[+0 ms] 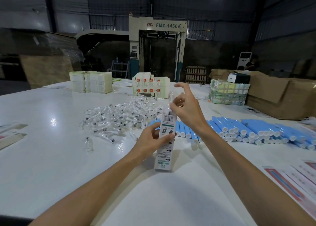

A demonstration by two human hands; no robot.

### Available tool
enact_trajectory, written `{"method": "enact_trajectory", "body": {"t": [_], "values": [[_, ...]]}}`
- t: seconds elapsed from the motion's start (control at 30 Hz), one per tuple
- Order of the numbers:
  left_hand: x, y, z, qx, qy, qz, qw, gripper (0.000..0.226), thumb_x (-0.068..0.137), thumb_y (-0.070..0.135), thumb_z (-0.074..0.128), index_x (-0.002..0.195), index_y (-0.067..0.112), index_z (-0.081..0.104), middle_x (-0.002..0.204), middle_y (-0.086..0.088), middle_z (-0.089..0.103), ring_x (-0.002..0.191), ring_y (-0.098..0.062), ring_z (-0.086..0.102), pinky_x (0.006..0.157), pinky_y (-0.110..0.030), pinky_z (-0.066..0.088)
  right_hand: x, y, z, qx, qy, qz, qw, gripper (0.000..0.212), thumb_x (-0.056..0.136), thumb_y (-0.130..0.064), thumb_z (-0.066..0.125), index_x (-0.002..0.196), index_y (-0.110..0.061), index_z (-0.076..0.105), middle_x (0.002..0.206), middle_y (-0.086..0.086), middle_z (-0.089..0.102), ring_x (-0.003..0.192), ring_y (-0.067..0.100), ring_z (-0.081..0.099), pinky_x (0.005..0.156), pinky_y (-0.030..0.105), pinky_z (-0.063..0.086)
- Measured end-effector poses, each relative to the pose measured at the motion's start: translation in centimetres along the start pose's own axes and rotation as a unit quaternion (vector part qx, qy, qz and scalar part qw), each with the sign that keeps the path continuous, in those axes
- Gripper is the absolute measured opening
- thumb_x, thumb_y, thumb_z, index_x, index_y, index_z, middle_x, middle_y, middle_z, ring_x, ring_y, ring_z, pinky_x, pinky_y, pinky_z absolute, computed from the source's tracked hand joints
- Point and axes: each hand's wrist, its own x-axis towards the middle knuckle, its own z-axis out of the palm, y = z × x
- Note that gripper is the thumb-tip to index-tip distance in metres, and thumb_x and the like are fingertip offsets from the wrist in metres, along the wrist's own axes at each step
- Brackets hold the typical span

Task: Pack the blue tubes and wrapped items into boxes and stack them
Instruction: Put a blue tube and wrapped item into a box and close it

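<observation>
Left hand (149, 138) grips box (164, 150); right hand (187, 110) pinches wrapped item (171, 98) at its top.

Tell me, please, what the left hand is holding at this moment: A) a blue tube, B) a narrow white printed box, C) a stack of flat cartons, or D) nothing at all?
B: the left hand grips the narrow white box around its middle, while the right hand pinches a clear wrapped item at its top; the blue tubes lie on the table.
</observation>
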Motion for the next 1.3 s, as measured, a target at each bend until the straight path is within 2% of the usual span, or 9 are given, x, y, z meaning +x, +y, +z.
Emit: {"method": "enact_trajectory", "body": {"t": [0.3, 0.4, 0.47, 0.53, 0.6, 0.73, 0.97, 1.07, 1.3], "values": [[0.0, 0.0, 0.1, 0.034, 0.000, 0.004, 0.999, 0.043, 0.093, 0.035, 0.085, 0.131, 0.030, 0.065, 0.111, 0.005, 0.083, 0.106, -0.017, 0.079, 0.089, -0.030, 0.062, -0.5, 0.8, -0.7, -0.094, -0.087, -0.023, 0.992, 0.009, 0.099, -0.022, 0.068, 0.107, -0.019, 0.071, 0.096, -0.006, 0.068, 0.096, 0.013, 0.060, 0.070, 0.012, 0.043], [0.1, -0.3, -0.2, 0.028, 0.008, 0.008, 1.000, 0.039, 0.094, 0.034, 0.085, 0.128, 0.028, 0.066, 0.109, 0.004, 0.083, 0.103, -0.015, 0.080, 0.080, -0.022, 0.061, -1.4, 2.0, -0.1, -0.103, -0.110, -0.021, 0.988, 0.017, 0.104, -0.029, 0.064, 0.106, -0.016, 0.076, 0.115, -0.004, 0.058, 0.114, 0.011, 0.048, 0.084, 0.017, 0.037], [0.0, -0.6, -0.5, 0.024, 0.016, 0.009, 1.000, 0.038, 0.095, 0.035, 0.084, 0.128, 0.029, 0.066, 0.110, 0.004, 0.083, 0.102, -0.014, 0.080, 0.079, -0.019, 0.060, -2.5, 2.8, 0.3, -0.100, -0.108, -0.021, 0.989, 0.024, 0.105, -0.033, 0.063, 0.120, -0.018, 0.073, 0.126, -0.004, 0.050, 0.123, 0.008, 0.044, 0.093, 0.018, 0.041], [-0.1, -0.7, -0.8, 0.024, 0.016, 0.010, 1.000, 0.040, 0.094, 0.039, 0.084, 0.130, 0.032, 0.066, 0.114, 0.006, 0.082, 0.104, -0.013, 0.079, 0.080, -0.018, 0.060, -3.7, 3.7, 0.7, -0.046, -0.064, 0.002, 0.997, 0.035, 0.105, -0.032, 0.063, 0.139, -0.025, 0.060, 0.130, -0.006, 0.049, 0.120, 0.006, 0.050, 0.094, 0.014, 0.046], [0.0, -0.8, -0.8, 0.021, 0.015, 0.014, 1.000, 0.042, 0.094, 0.040, 0.084, 0.130, 0.034, 0.065, 0.116, 0.006, 0.082, 0.106, -0.015, 0.079, 0.082, -0.020, 0.062, -4.7, 4.2, 0.9, 0.033, -0.043, 0.053, 0.997, 0.043, 0.104, -0.034, 0.064, 0.144, -0.032, 0.051, 0.130, -0.008, 0.055, 0.113, 0.007, 0.059, 0.087, 0.014, 0.051], [0.1, -0.7, -0.4, 0.016, 0.005, 0.028, 0.999, 0.045, 0.094, 0.037, 0.084, 0.134, 0.038, 0.064, 0.118, 0.004, 0.081, 0.110, -0.018, 0.078, 0.089, -0.027, 0.063, -6.2, 4.8, 1.9, 0.124, -0.078, 0.076, 0.986, 0.049, 0.102, -0.033, 0.068, 0.146, -0.038, 0.046, 0.123, -0.007, 0.073, 0.110, 0.015, 0.070, 0.095, 0.035, 0.058], [0.1, 0.0, -0.5, 0.024, -0.006, 0.079, 0.997, 0.098, 0.091, 0.027, 0.088, 0.157, 0.056, 0.021, 0.123, 0.004, 0.080, 0.109, -0.021, 0.078, 0.084, -0.022, 0.061, -6.8, 4.5, 1.5, 0.189, -0.065, 0.058, 0.978, 0.043, 0.103, -0.027, 0.068, 0.141, -0.041, 0.054, 0.116, -0.004, 0.076, 0.110, 0.017, 0.072, 0.089, 0.028, 0.059], [0.3, 0.1, -0.7, 0.055, -0.017, 0.096, 0.994, 0.097, 0.092, 0.031, 0.088, 0.161, 0.057, 0.025, 0.129, 0.010, 0.076, 0.120, -0.014, 0.073, 0.085, -0.019, 0.060, -7.1, 4.4, 1.5, 0.193, -0.066, 0.052, 0.978, 0.039, 0.105, -0.025, 0.065, 0.140, -0.041, 0.056, 0.119, -0.008, 0.073, 0.112, 0.017, 0.069, 0.092, 0.031, 0.058], [0.7, 0.3, -1.3, 0.109, -0.011, 0.111, 0.988, 0.082, 0.087, 0.044, 0.090, 0.154, 0.046, 0.043, 0.126, 0.010, 0.076, 0.118, -0.012, 0.072, 0.091, -0.021, 0.060, -6.7, 4.2, 1.6, 0.170, -0.080, 0.039, 0.981, 0.032, 0.106, -0.019, 0.059, 0.136, -0.029, 0.055, 0.120, -0.008, 0.072, 0.115, 0.018, 0.067, 0.093, 0.033, 0.059]]}}
